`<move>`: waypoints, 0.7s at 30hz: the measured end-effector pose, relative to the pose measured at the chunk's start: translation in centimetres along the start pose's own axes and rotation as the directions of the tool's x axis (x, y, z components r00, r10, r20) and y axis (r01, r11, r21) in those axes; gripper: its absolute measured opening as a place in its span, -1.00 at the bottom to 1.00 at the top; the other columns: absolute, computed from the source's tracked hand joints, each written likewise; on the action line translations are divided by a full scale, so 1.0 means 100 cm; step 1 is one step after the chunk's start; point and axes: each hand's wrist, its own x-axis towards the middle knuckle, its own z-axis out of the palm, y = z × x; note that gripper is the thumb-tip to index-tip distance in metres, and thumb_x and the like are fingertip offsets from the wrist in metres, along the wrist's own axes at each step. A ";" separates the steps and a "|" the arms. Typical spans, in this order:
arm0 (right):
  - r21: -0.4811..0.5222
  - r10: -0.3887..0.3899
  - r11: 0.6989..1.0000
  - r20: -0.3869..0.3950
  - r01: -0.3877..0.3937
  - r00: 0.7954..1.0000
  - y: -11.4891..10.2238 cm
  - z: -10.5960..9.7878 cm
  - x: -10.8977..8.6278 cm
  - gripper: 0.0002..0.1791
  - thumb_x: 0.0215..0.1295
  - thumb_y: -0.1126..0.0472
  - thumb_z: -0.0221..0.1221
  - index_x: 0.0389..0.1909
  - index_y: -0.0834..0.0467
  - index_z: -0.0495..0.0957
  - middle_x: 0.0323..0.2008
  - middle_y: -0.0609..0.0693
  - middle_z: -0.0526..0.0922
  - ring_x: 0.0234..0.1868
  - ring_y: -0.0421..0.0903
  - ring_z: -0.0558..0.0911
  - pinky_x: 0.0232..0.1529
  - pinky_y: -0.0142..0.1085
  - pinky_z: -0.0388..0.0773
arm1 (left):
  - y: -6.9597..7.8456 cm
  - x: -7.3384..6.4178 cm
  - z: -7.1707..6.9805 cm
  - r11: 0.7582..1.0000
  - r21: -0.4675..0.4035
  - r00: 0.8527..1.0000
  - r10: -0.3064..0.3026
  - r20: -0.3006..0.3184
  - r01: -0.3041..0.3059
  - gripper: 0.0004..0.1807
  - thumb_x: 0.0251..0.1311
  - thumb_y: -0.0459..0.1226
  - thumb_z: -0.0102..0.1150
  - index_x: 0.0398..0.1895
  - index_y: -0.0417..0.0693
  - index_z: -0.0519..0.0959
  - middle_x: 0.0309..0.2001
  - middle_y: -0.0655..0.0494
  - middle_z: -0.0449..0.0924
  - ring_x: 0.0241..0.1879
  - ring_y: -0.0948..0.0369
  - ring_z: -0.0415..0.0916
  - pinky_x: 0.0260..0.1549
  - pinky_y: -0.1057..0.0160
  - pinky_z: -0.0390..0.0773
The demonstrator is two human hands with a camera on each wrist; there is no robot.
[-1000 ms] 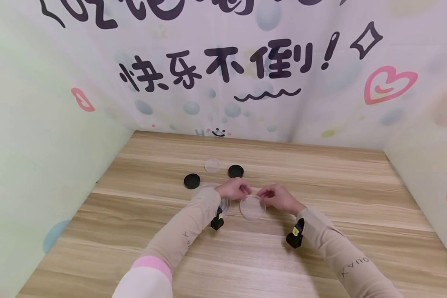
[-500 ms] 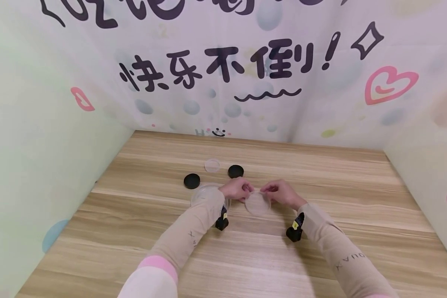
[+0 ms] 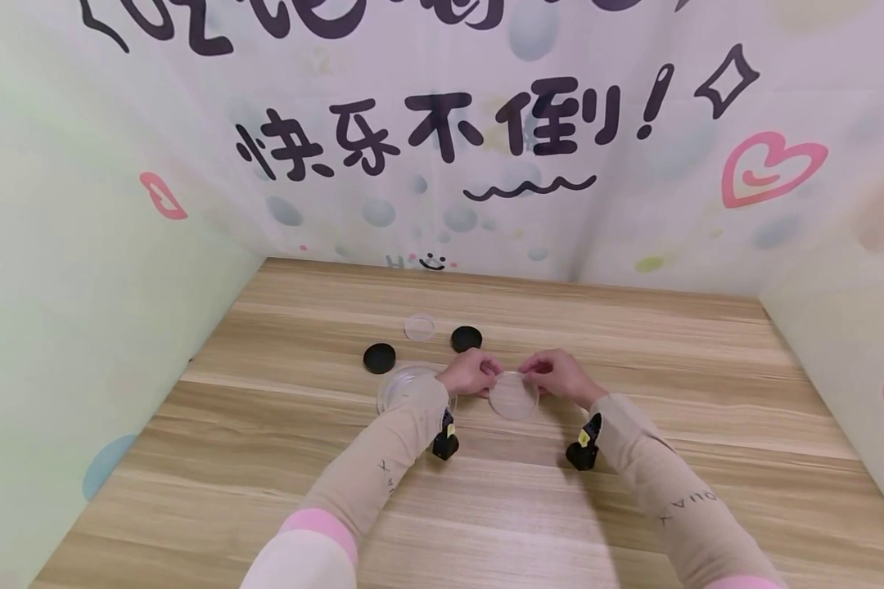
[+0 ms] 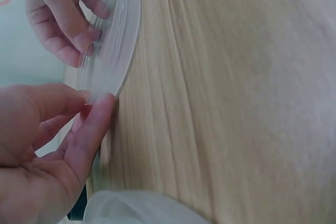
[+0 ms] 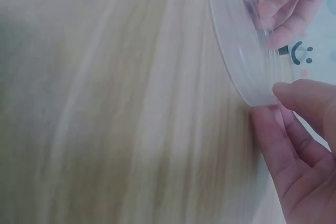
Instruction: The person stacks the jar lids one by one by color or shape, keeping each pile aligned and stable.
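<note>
Head view: my left hand and right hand pinch a clear dish, seemingly steadying it; shifting needs even pressure.

The round dish looked like thin plastic, smooth and translucent, slightly cloudy with faint glints. The wider dish appeared clear, glossy plastic. Both black discs seemed matt. The table showed smooth wood grain with a soft sheen; the backdrop resembled creased, matt cloth.
</note>
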 end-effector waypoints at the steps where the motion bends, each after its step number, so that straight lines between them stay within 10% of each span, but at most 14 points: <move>1: 0.008 -0.004 1.000 0.004 0.004 1.000 0.001 -0.001 -0.001 -0.82 0.10 0.46 0.10 -0.26 0.45 0.51 -0.39 0.21 0.58 -0.40 -0.07 0.55 -0.45 -0.32 0.57 | -0.032 0.028 0.009 1.000 -0.005 1.000 0.012 0.000 -0.012 -0.76 -0.04 -0.51 0.07 -0.30 -0.09 0.56 -0.44 0.07 0.53 -0.52 0.21 0.53 -0.58 0.34 0.57; 3: 0.026 0.002 1.000 0.010 -0.002 1.000 0.003 -0.001 -0.002 -0.80 0.09 0.47 0.10 -0.24 0.47 0.50 -0.38 0.22 0.58 -0.38 -0.06 0.55 -0.42 -0.33 0.57 | -0.078 0.068 0.021 0.999 -0.023 0.999 0.048 -0.010 -0.049 -0.75 -0.09 -0.48 0.11 -0.33 -0.01 0.56 -0.46 0.13 0.52 -0.56 0.24 0.52 -0.64 0.34 0.56; 5: 0.038 0.004 0.999 0.017 -0.005 1.000 0.004 -0.002 -0.004 -0.79 0.09 0.48 0.09 -0.23 0.49 0.49 -0.37 0.23 0.57 -0.37 -0.06 0.55 -0.41 -0.33 0.57 | -0.070 0.060 0.021 0.999 0.013 0.999 0.040 -0.027 -0.040 -0.74 -0.09 -0.51 0.06 -0.30 -0.09 0.55 -0.45 0.08 0.52 -0.56 0.22 0.53 -0.63 0.31 0.57; 9: 0.064 0.023 0.998 0.015 -0.024 1.000 0.004 -0.001 -0.007 -0.79 0.10 0.48 0.08 -0.23 0.49 0.49 -0.38 0.21 0.57 -0.38 -0.09 0.55 -0.39 -0.32 0.58 | -0.003 0.000 0.002 1.000 0.022 1.000 0.011 -0.023 -0.011 -0.75 -0.05 -0.54 0.04 -0.31 -0.14 0.56 -0.45 0.08 0.50 -0.53 0.23 0.51 -0.59 0.36 0.56; 16: 0.058 0.041 0.997 -0.001 -0.041 0.999 0.002 -0.003 -0.009 -0.79 0.10 0.46 0.09 -0.23 0.49 0.49 -0.37 0.21 0.57 -0.39 -0.10 0.55 -0.39 -0.30 0.58 | -0.001 0.002 0.003 1.000 -0.005 0.999 0.019 -0.039 -0.019 -0.77 -0.07 -0.54 0.07 -0.34 -0.13 0.58 -0.50 0.10 0.48 -0.60 0.24 0.48 -0.66 0.39 0.53; 21: -0.012 -0.002 1.000 -0.021 0.002 1.000 -0.002 -0.008 -0.009 -0.80 0.06 0.49 0.10 -0.26 0.47 0.52 -0.37 0.24 0.59 -0.41 -0.14 0.55 -0.41 -0.30 0.58 | 0.053 -0.042 -0.011 0.999 -0.015 0.998 -0.031 -0.060 0.030 -0.77 -0.05 -0.58 0.06 -0.30 -0.26 0.57 -0.45 0.01 0.54 -0.54 0.19 0.52 -0.60 0.36 0.56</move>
